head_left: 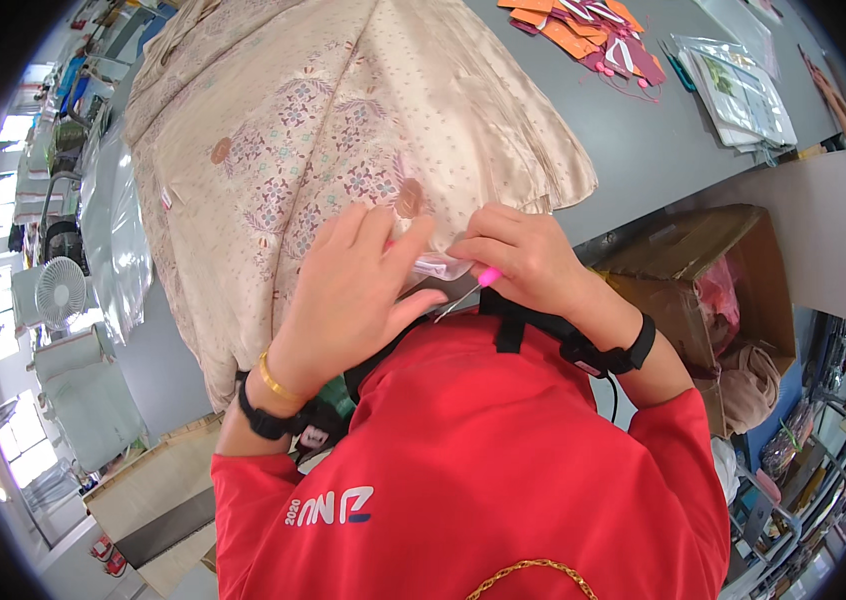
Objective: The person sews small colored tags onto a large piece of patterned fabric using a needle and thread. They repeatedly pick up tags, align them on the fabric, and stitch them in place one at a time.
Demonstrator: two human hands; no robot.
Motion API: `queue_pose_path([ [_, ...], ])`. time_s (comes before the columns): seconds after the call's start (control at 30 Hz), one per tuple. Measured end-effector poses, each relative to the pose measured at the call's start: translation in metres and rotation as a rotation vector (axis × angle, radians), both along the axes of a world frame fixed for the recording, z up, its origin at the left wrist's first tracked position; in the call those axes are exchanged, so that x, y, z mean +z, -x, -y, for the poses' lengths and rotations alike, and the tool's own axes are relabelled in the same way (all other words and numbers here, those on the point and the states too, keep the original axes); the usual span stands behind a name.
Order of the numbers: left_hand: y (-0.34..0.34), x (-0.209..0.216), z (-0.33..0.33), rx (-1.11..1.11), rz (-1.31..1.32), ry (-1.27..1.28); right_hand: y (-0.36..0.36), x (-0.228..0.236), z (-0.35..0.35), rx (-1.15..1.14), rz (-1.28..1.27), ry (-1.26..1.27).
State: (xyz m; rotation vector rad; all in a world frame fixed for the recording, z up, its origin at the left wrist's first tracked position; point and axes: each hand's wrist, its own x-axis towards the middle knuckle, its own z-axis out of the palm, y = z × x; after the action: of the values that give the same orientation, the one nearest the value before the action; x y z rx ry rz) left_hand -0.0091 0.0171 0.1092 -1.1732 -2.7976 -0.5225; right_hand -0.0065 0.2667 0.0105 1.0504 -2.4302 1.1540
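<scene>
A shiny beige garment point(233, 190) with floral patterning lies over the table, its near edge close to my body. My left hand point(348, 285) rests over that edge with its thumb apart from the fingers. The fingers of my right hand point(528, 262) are closed, holding a thin metal-shafted tool with a pink handle point(489, 277); its tip points down to the left. Between my hands is a small clear plastic piece point(453, 268) with a white and pink part point(431, 267), next to my right fingertips. My left fingertips are partly hidden.
On the grey table point(613, 130), orange and maroon tags point(593, 35) lie at the far right, near plastic-wrapped packets point(738, 90). An open cardboard box point(683, 250) stands at the right with cloth inside. Clear plastic sheeting point(113, 230) and a white fan point(61, 292) are at the left.
</scene>
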Motion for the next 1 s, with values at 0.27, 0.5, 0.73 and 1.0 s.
queue_pose_path([
  [0.27, 0.123, -0.071, 0.138, 0.449, 0.483, -0.852, 0.029, 0.019, -0.034, -0.228, 0.09, -0.073],
  [0.5, 0.23, -0.1, 0.373, 0.763, 0.664, -1.102, 0.026, -0.013, -0.037, -0.102, 0.227, -0.237],
  [0.73, 0.201, -0.094, 0.356, 0.773, -0.397, -0.062, 0.04, -0.013, -0.044, -0.067, 0.545, 0.002],
  [1.0, 0.018, -0.079, 0.022, 0.02, 0.228, -0.342, 0.059, 0.007, -0.045, -0.033, 0.66, -0.144],
])
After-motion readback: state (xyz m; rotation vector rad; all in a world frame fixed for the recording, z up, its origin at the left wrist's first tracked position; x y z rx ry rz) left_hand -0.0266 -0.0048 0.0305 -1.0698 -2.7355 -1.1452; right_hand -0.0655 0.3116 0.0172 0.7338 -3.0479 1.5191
